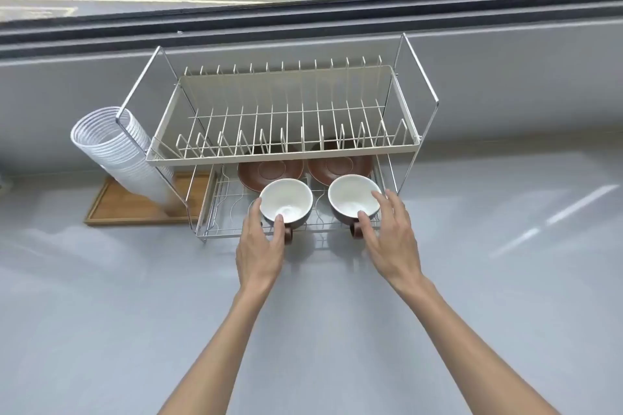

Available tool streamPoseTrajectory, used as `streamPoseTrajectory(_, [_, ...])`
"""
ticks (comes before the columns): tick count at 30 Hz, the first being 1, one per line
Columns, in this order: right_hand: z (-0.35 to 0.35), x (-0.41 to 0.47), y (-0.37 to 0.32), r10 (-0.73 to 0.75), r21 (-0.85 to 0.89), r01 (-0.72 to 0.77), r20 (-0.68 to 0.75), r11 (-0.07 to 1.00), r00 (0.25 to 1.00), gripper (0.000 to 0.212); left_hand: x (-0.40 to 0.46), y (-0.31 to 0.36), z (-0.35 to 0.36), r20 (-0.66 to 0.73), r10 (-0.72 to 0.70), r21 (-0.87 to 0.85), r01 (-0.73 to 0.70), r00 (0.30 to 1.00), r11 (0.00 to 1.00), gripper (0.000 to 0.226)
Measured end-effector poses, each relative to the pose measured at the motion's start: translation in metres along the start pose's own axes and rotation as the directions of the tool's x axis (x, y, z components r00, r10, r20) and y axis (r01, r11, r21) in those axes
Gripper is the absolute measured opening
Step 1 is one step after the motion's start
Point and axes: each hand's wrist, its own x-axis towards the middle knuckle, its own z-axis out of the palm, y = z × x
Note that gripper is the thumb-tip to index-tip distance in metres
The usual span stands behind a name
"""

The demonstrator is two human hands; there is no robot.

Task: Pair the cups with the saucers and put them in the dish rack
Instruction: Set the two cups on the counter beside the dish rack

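Two brown cups with white insides stand at the front of the dish rack's lower wire tier, handles facing me. My left hand grips the left cup, thumb and fingers on its rim. The right cup is held the same way by my right hand. Behind the cups lie two brown saucers, the left saucer and the right saucer, both partly hidden under the cream upper tier. The cups are in front of the saucers, not on them.
A tilted stack of clear plastic cups leans on a wooden tray left of the rack. The grey counter spreads around. A window ledge runs behind the rack.
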Motion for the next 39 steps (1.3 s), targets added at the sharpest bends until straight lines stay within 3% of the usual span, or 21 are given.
streamPoseTrajectory(4, [0.002, 0.013, 0.000, 0.201, 0.071, -0.202, 0.026, 0.977, 0.979, 0.050, 0.015, 0.000, 0.007, 0.045, -0.203, -0.185, 0.208, 0.978, 0.961, 0.051])
streamPoseTrajectory(8, [0.001, 0.027, -0.002, 0.392, 0.239, -0.420, 0.157, 0.876, 0.907, 0.043, 0.028, -0.002, 0.007, 0.200, -0.383, -0.395, 0.432, 0.902, 0.811, 0.051])
streamPoseTrajectory(12, [0.005, 0.035, -0.002, 0.498, 0.370, -0.574, 0.288, 0.730, 0.818, 0.033, 0.037, -0.003, 0.005, 0.318, -0.399, -0.472, 0.509, 0.860, 0.720, 0.036])
streamPoseTrajectory(16, [0.005, 0.041, 0.001, 0.519, 0.444, -0.606, 0.315, 0.660, 0.795, 0.019, 0.038, -0.003, 0.003, 0.344, -0.412, -0.530, 0.537, 0.844, 0.657, 0.039])
streamPoseTrajectory(29, [-0.019, 0.010, -0.008, 0.436, 0.547, -0.508, 0.268, 0.665, 0.859, 0.028, 0.005, 0.003, -0.016, 0.303, -0.380, -0.579, 0.486, 0.874, 0.655, 0.046])
streamPoseTrajectory(39, [-0.060, -0.062, 0.021, 0.499, 0.509, -0.552, 0.251, 0.661, 0.829, 0.034, -0.066, 0.007, -0.011, 0.400, -0.348, -0.565, 0.527, 0.848, 0.635, 0.046])
